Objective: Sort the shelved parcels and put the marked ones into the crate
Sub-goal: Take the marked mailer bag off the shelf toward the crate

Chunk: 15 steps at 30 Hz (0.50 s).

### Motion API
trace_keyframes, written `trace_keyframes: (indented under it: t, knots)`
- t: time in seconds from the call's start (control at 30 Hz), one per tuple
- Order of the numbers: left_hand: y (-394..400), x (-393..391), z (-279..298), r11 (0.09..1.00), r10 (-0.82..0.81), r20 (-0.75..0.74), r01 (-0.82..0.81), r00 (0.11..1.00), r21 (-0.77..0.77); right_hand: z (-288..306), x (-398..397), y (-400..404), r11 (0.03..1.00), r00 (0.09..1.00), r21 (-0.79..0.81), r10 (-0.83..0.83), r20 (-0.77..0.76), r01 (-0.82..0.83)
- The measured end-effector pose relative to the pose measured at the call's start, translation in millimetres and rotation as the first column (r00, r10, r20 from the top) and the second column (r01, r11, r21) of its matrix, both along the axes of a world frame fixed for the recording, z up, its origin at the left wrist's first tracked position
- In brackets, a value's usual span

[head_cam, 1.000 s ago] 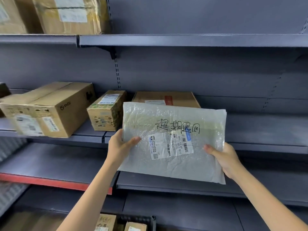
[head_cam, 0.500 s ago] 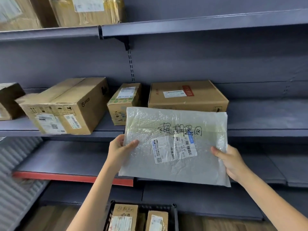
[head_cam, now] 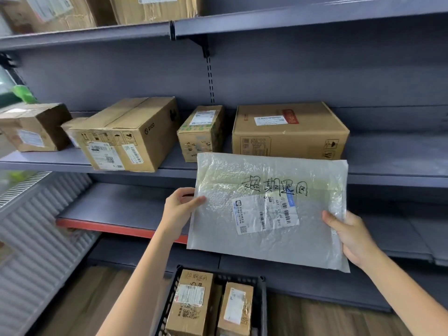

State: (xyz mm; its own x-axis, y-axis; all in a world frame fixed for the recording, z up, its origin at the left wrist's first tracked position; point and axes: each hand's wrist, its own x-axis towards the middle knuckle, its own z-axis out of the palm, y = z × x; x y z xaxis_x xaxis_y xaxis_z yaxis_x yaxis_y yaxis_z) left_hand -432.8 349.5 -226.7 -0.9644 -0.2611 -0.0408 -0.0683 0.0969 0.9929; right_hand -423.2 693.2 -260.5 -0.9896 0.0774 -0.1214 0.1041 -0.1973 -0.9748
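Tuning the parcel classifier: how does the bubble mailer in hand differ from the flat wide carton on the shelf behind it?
The bubble mailer is thin, translucent grey plastic; the wide carton is a rigid brown cardboard box. The mailer is held in the air, gripped at its edges by the left hand and right hand; the carton rests on the shelf. The mailer bears black handwritten characters; none show on the carton. Both carry a white shipping label.

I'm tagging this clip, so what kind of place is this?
Probably a parcel pickup point or small stockroom: grey metal shelving holds labelled cardboard boxes, a bubble mailer with a shipping label is held up, and a black crate of parcels sits below.
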Motion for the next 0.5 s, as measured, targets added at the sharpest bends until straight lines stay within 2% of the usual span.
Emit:
trace_keyframes:
  t: [0.1, 0.3, 0.5]
  knots:
    - [5, 13, 0, 0.996, 0.013, 0.055, -0.007, 0.998, -0.092, -6, 13, 10, 1.000, 1.000, 0.013, 0.006, 0.002, -0.006]
    - [11, 35, 17, 0.989, 0.019, 0.095, -0.005, 0.995, -0.145, -15, 31, 24, 0.993, 0.993, 0.060, 0.095, 0.070, -0.100]
    - [3, 51, 31, 0.928, 0.052, 0.068, -0.023, 0.996, -0.372, 5, 20, 23, 0.979, 0.987, 0.129, 0.154, 0.056, -0.160]
